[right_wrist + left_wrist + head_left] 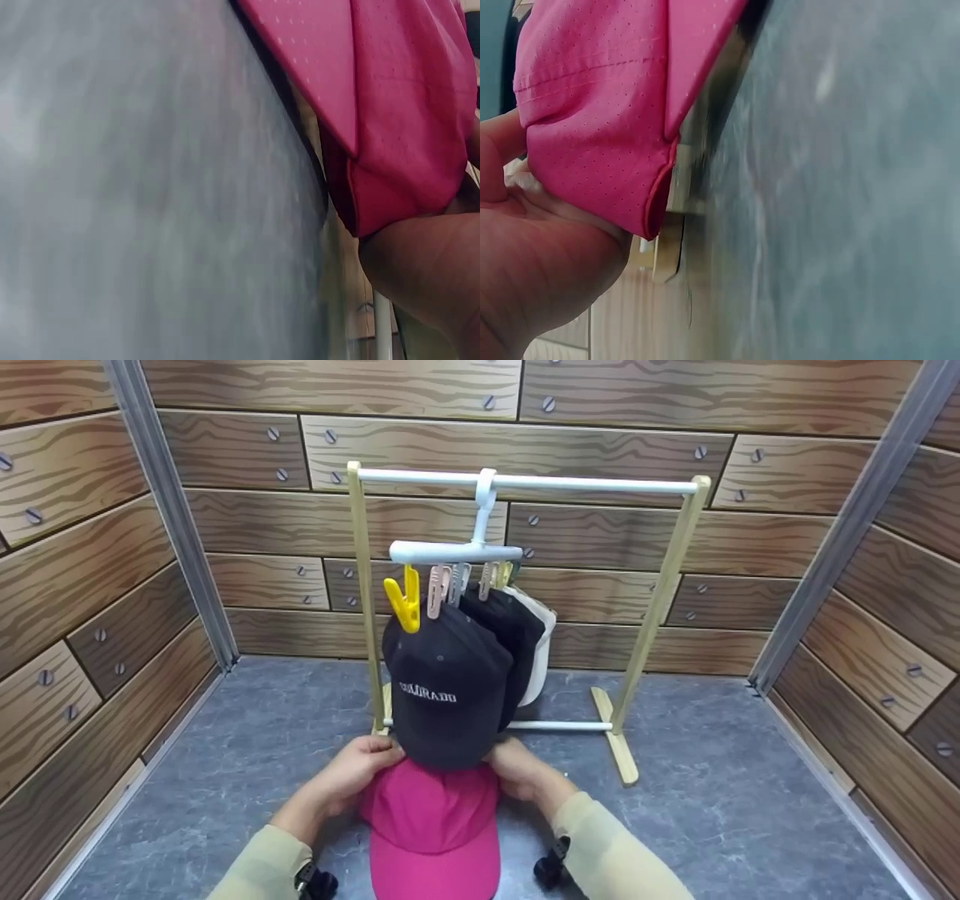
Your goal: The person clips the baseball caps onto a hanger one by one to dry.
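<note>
A magenta baseball cap (433, 814) has its brim toward me, and the back of its crown sits behind the lower edge of a black "COLORADO" cap (450, 660). My left hand (351, 771) grips the magenta cap's left side, the thumb on top. On the opposite side my right hand (523, 771) holds it, fingertips partly hidden behind the black cap. Both wrist views show the perforated fabric (600, 112) close over the grey tabletop. Above, the black cap hangs from clothespins, including a yellow clothespin (406, 600) and a pink clothespin (437, 591).
A white hanger (450, 552) hooks onto the white rail of a small wooden rack (667, 570). Behind the front cap hang another black cap (525, 637) and a white cap (541, 652). The rack's right foot (619, 750) stands on the grey surface. Wood-patterned panels enclose three sides.
</note>
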The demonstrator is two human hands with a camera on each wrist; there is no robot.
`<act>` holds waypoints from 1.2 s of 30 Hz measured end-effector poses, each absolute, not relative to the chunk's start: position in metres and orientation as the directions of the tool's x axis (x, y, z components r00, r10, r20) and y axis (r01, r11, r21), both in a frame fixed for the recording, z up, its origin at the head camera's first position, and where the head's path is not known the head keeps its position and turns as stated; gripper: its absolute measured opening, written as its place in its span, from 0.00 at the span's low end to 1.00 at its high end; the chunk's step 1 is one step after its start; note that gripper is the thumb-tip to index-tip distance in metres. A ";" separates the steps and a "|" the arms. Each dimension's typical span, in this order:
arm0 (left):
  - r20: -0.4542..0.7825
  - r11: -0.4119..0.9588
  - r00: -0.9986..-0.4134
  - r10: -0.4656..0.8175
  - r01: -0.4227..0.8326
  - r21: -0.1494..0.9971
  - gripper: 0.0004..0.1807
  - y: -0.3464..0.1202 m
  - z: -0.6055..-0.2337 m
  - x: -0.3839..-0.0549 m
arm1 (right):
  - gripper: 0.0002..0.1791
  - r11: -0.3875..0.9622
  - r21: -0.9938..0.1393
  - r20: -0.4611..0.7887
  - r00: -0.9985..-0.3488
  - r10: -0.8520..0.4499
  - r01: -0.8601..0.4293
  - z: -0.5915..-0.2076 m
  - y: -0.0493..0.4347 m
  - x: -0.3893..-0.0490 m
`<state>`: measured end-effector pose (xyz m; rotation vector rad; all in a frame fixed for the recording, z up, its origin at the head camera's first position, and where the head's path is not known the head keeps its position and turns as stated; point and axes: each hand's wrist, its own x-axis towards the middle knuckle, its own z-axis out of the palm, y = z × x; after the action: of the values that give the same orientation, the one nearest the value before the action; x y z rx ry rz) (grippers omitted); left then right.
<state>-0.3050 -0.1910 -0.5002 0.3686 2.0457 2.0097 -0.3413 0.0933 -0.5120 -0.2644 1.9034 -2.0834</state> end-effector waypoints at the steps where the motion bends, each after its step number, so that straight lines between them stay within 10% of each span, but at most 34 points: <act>1: 0.003 0.012 -0.937 0.349 0.007 1.000 0.08 -0.189 -0.501 -0.305 | 0.10 -0.071 -0.993 -0.065 -0.931 -0.359 0.097 -0.512 0.095 -0.342; 36: 0.046 -0.155 -0.934 0.355 -0.010 0.988 0.24 -0.106 -0.511 -0.300 | 0.12 -0.163 -0.964 -0.087 -0.829 -0.553 0.210 -0.503 0.180 -0.350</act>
<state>-0.2997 -0.1059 -0.5112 0.3941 1.8637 2.1827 -0.3500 0.1800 -0.5031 -0.3922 1.6155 -2.0335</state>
